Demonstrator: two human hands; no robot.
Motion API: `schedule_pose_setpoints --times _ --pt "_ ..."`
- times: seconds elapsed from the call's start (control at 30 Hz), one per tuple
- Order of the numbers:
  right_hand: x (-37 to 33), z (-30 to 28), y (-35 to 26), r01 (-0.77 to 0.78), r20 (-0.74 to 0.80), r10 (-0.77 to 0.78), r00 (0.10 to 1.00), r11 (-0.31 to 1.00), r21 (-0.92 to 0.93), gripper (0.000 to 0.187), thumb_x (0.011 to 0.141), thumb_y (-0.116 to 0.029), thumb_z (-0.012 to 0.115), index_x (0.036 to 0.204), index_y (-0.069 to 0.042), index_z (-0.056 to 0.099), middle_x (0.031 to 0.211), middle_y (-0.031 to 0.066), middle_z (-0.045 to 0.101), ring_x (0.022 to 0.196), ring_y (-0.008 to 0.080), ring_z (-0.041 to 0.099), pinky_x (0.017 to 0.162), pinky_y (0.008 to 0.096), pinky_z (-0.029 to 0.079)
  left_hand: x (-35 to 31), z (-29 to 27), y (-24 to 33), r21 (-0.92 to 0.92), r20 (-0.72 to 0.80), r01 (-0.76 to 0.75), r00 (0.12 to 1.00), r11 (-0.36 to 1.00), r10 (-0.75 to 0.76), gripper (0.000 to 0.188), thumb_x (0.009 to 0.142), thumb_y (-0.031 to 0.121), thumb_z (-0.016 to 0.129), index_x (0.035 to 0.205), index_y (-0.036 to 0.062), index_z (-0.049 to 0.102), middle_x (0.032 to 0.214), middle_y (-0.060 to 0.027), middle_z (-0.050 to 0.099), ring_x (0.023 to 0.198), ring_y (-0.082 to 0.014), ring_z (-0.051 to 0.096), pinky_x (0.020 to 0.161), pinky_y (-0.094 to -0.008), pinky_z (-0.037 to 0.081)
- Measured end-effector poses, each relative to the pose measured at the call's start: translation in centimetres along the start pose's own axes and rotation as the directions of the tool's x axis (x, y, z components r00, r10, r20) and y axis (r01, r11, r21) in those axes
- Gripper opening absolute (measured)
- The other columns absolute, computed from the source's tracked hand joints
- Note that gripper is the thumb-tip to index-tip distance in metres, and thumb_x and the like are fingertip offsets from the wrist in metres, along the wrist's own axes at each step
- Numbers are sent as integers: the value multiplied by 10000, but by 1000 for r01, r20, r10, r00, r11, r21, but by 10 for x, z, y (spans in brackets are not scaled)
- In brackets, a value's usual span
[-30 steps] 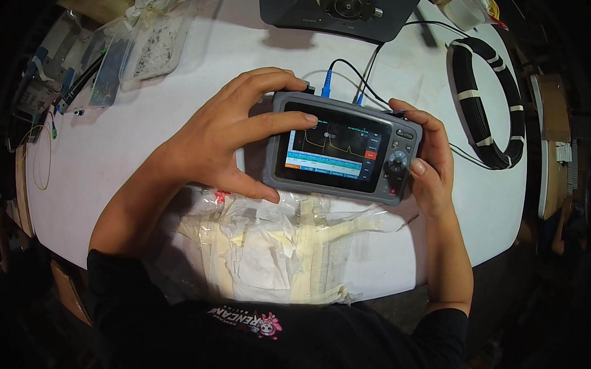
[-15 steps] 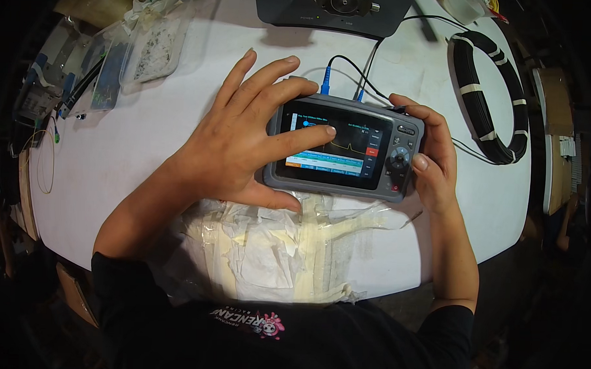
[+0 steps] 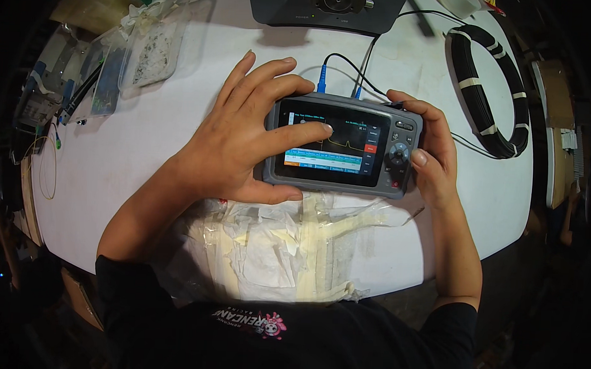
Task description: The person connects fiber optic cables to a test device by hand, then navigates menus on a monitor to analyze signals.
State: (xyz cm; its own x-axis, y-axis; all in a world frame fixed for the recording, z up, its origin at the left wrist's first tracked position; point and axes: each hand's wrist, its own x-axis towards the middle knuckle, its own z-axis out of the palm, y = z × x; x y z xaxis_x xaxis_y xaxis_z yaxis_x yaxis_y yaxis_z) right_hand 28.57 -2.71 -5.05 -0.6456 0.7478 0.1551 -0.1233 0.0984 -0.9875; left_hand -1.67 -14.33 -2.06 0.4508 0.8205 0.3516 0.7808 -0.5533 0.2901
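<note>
Grey handheld tester (image 3: 342,146) held just above the white table (image 3: 147,147), near the front edge, lit screen facing up with a trace line and coloured buttons. Gripped at its right end by the right hand (image 3: 430,150), fingers curled behind, thumb resting on the button pad. Cradled on the left by the left hand (image 3: 245,140), thumb under the lower edge, fingers spread, one fingertip (image 3: 326,128) touching the screen. Two cables with blue plugs (image 3: 322,78) in the top edge. Below, crumpled taped plastic (image 3: 280,249). Right, well apart, black cable coil (image 3: 487,93). Far left, clear trays (image 3: 150,49). Behind, dark device (image 3: 327,10).
</note>
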Motion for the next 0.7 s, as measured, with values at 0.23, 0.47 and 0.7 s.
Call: schedule_pose_setpoints --times 0.23,0.47,0.7 --pt "1 -2 1 15 11 -14 1000 999 -36 720 874 -370 739 1411 34 480 1514 213 501 1314 263 548 1134 397 415 3 -2 -1 -81 -3 34 999 996 -35 803 623 582 870 1327 236 699 1387 -190 501 1397 -452 415 1210 -718 185" --pt "1 -2 2 17 9 -17 1000 999 -48 712 874 -360 732 1412 33 481 1513 205 506 1298 253 557 1124 380 421 6 -3 -1 -112 -9 37 999 993 -38 837 585 549 896 1321 198 707 1360 -183 509 1371 -423 440 1218 -692 192" --pt "1 -3 2 16 16 -15 1000 999 -41 715 876 -351 733 1422 32 474 1522 197 500 1303 248 555 1120 378 426 6 -4 0 -116 -7 37 999 993 -38 842 578 523 908 1320 181 708 1355 -187 505 1344 -423 443 1188 -641 266"
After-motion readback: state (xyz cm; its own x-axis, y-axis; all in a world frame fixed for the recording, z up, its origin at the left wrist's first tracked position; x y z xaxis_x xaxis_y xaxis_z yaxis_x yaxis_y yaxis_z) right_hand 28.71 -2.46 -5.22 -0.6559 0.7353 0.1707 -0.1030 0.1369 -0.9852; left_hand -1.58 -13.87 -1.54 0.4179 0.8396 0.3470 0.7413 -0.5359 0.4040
